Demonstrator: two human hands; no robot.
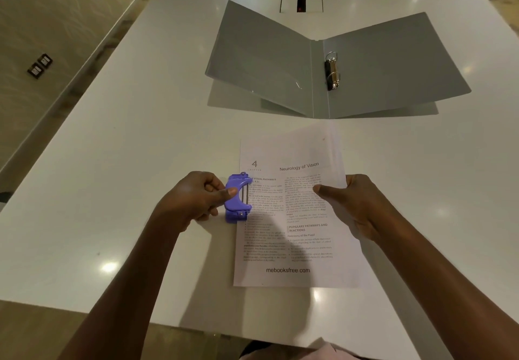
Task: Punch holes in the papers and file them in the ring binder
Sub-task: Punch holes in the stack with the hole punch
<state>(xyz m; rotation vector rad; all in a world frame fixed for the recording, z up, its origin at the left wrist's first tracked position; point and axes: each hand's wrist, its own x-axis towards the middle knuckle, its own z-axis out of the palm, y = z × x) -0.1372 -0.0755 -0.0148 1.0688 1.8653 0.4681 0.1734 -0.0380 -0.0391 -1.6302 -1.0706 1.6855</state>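
Papers (292, 219) pinched by your right hand (358, 205) so they can't skew; left hand (193, 199) has its grip curled round the purple hole punch (237, 201), seated on the opposite margin.

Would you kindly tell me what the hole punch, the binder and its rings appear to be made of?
The hole punch is probably moulded plastic: uniform purple with a soft sheen, and its small silvery rivets look like metal. The binder is likely plastic-covered board: smooth grey, with a faint glint on the left cover. The rings are polished metal with bright, chrome-like highlights.
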